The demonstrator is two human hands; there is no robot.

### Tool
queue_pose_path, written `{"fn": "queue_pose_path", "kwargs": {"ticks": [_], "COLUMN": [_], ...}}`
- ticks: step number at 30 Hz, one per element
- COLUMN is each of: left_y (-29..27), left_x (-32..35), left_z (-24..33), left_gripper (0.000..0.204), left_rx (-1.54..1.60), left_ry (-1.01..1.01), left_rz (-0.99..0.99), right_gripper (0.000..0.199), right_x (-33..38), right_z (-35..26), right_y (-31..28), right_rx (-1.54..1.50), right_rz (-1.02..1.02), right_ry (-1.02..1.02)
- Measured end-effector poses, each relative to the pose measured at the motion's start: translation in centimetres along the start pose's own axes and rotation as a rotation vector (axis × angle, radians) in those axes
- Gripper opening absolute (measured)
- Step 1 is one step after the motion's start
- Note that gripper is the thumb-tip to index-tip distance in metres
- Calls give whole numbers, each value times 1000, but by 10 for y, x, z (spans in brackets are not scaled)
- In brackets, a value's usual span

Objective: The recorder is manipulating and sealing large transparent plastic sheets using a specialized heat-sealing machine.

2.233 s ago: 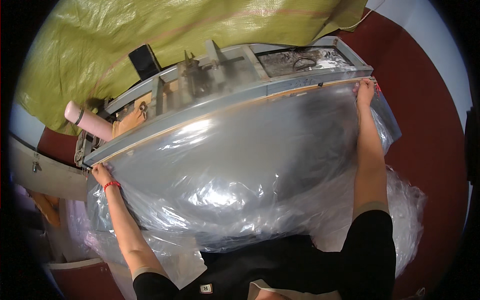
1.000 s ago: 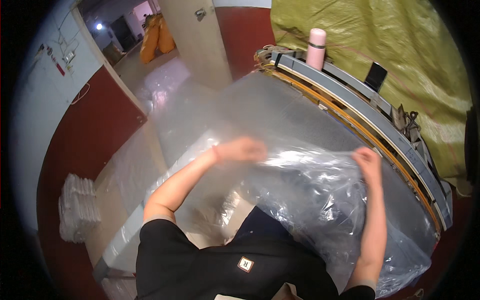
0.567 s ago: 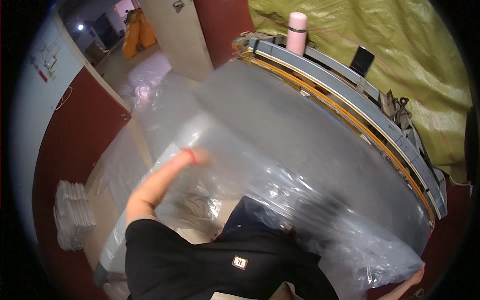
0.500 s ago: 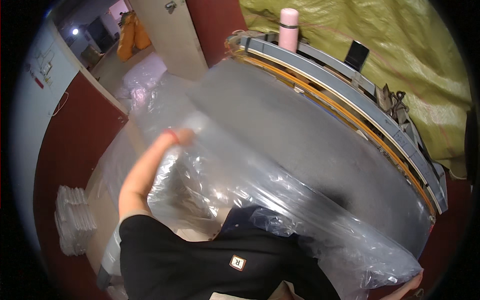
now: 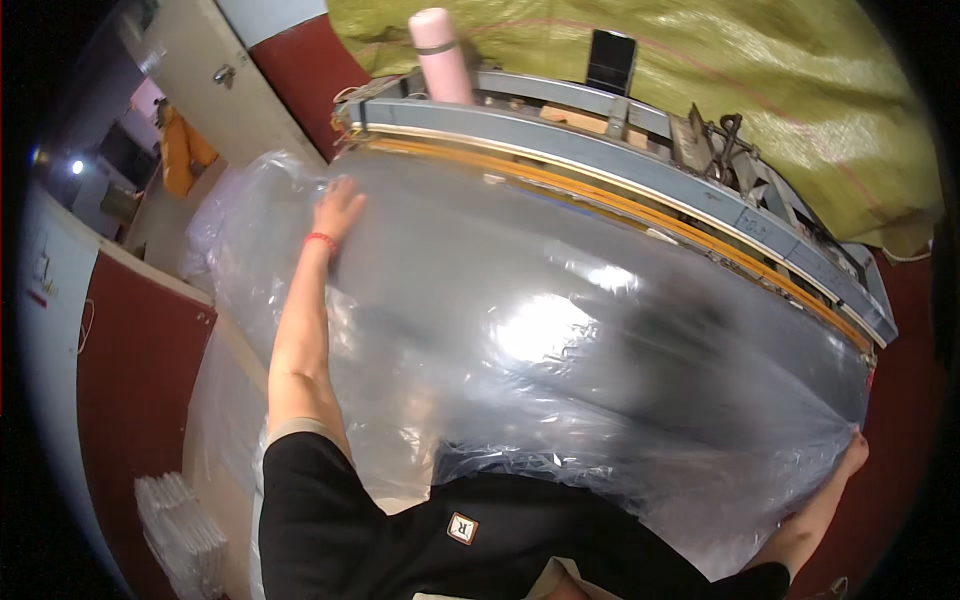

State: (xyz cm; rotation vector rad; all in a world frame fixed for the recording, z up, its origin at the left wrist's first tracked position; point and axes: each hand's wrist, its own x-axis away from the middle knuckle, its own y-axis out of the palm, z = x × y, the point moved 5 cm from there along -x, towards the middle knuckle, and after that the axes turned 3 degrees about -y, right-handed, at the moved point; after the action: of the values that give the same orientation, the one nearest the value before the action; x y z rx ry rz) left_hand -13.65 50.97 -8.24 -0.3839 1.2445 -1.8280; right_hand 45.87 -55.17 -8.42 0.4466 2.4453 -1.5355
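Observation:
A broad sheet of clear plastic film (image 5: 440,380) lies over the dark grey work surface (image 5: 480,200), shiny and creased toward my body. My left hand (image 5: 339,209), with a red band at the wrist, rests flat with fingers apart at the far left of the surface, on or by the film's edge. Over at the right end, my right hand (image 5: 856,452) is closed on a gathered edge of the film, which pulls into creases there. Part of this hand's fingers is hidden.
Along the far side runs a long grey metal bar (image 5: 560,148) with an orange strip (image 5: 600,195). Behind it stand a pink flask (image 5: 442,60), a dark phone (image 5: 611,62) and metal clamps (image 5: 725,145). Folded clear plastic bags (image 5: 182,535) are stacked at lower left, near an open door (image 5: 225,75).
My left hand has moved away from me to the far left of the surface, and my right hand has moved up. The film now covers much more of the surface.

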Motion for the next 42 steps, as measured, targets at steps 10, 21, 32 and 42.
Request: {"fn": "queue_pose_path", "kwargs": {"ticks": [10, 21, 32, 42], "left_y": [-48, 112, 184, -40], "left_x": [-30, 159, 359, 124], "left_z": [-68, 474, 615, 262], "left_gripper": [62, 18, 49, 54], "left_rx": [-354, 799, 850, 1412], "left_ry": [-191, 316, 515, 452], "left_rz": [-138, -981, -1571, 327], "right_gripper": [35, 25, 24, 34], "right_x": [51, 58, 59, 60], "right_z": [-120, -125, -125, -129], "right_y": [3, -11, -13, -23], "right_rx": [385, 450, 342, 402], "right_rz": [92, 270, 234, 170], "right_ry": [219, 242, 360, 299]}}
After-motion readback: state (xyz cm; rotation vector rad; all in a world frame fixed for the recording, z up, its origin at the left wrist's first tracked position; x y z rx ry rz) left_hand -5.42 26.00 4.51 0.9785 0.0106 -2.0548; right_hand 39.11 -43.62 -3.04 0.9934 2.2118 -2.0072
